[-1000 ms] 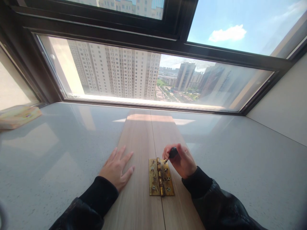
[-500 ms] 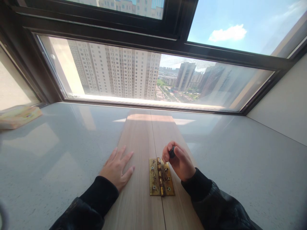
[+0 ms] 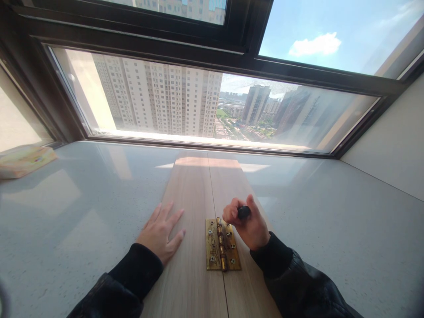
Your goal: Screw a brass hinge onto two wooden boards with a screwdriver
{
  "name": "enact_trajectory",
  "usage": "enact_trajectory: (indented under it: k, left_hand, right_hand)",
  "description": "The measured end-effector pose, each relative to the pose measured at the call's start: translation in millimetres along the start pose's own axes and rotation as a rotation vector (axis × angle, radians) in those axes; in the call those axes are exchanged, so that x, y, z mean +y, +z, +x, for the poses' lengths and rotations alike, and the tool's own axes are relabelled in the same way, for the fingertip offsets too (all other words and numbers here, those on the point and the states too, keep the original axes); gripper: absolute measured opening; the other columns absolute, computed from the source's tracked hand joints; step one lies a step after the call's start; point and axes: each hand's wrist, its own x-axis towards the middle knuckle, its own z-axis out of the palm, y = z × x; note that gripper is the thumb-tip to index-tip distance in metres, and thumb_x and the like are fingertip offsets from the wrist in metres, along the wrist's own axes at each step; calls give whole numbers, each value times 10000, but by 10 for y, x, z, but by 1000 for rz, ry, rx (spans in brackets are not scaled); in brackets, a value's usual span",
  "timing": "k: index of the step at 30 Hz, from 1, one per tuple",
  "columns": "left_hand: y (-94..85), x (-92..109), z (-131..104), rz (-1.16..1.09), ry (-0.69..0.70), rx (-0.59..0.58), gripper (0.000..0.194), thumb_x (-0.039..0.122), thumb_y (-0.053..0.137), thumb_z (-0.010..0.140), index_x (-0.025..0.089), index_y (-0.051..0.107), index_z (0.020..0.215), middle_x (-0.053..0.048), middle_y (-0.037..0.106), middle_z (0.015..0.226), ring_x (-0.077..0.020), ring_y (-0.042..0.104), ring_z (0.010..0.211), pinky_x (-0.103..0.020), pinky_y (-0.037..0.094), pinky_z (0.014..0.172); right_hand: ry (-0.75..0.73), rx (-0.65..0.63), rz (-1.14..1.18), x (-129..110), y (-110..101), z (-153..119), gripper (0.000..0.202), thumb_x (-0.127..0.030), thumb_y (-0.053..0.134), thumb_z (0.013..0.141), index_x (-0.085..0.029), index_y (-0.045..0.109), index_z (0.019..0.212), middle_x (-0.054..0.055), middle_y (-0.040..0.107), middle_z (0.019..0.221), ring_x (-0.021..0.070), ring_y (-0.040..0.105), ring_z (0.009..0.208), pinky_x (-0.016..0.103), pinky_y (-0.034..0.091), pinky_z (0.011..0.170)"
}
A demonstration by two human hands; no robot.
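Observation:
My left hand (image 3: 162, 232) lies flat on the left wooden board (image 3: 190, 185), fingers spread, left of a brass hinge (image 3: 211, 251). The hinge bridges the seam between that board and the right wooden board (image 3: 227, 176). Cross-head screws sit in both of its leaves. Over the hinge's upper right corner, my right hand (image 3: 253, 229) is closed around a black-handled screwdriver (image 3: 244, 213), its thumb lifted off. Only the rounded handle end shows; the hand hides the shaft and tip.
The boards rest on a speckled white sill (image 3: 106, 212). A dark window frame (image 3: 198, 148) runs along the back, with tall buildings outside. At the far left lies a yellowish, patterned block-like pack (image 3: 28, 161). A white wall (image 3: 391, 145) rises on the right.
The screwdriver's handle end has shifted slightly right in my right hand, and the thumb has risen away from it. My left hand stays in place.

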Motion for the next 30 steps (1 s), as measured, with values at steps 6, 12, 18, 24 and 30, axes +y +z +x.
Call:
enact_trajectory:
  k: [6,12,18,24,30]
  left_hand:
    - [-8,4,3,-1,-1,-10,466,382,456,808,243,532,1246,-89,403,1379,-344,287,1289,-495,326,1008]
    - [-19,17,1,4,-8,-17,473,384,453,808,236,527,1251,-98,397,1379,-352,285,1288,-497,333,1000]
    - [-15,11,2,5,5,-3,470,387,453,807,241,530,1247,-92,406,1372,-340,293,1285,-493,327,1008]
    - [-11,13,-1,-11,-5,-2,469,387,448,809,240,531,1246,-92,402,1376,-346,284,1289,-501,330,1003]
    - [-10,9,0,-12,-7,-3,469,390,458,803,250,531,1245,-85,405,1377,-348,280,1291,-504,329,1002]
  right_hand:
    - [-73,3,-97,-1,-34,-26,282,-475,526,806,-200,512,747,-20,455,595,127,394,552,285,299,574]
    - [-139,53,-175,-5,-64,23,378,-533,507,804,-170,572,718,13,490,680,139,459,625,293,338,616]
    - [5,21,-117,31,-19,14,530,-626,376,820,-169,535,605,-32,356,510,105,334,485,269,285,511]
    - [-7,-17,0,26,-25,-26,404,-599,457,789,-201,509,741,-46,356,553,104,307,501,263,280,520]
    - [-125,20,-175,0,-77,-9,284,-453,601,754,-174,561,713,10,462,742,130,455,617,290,329,594]
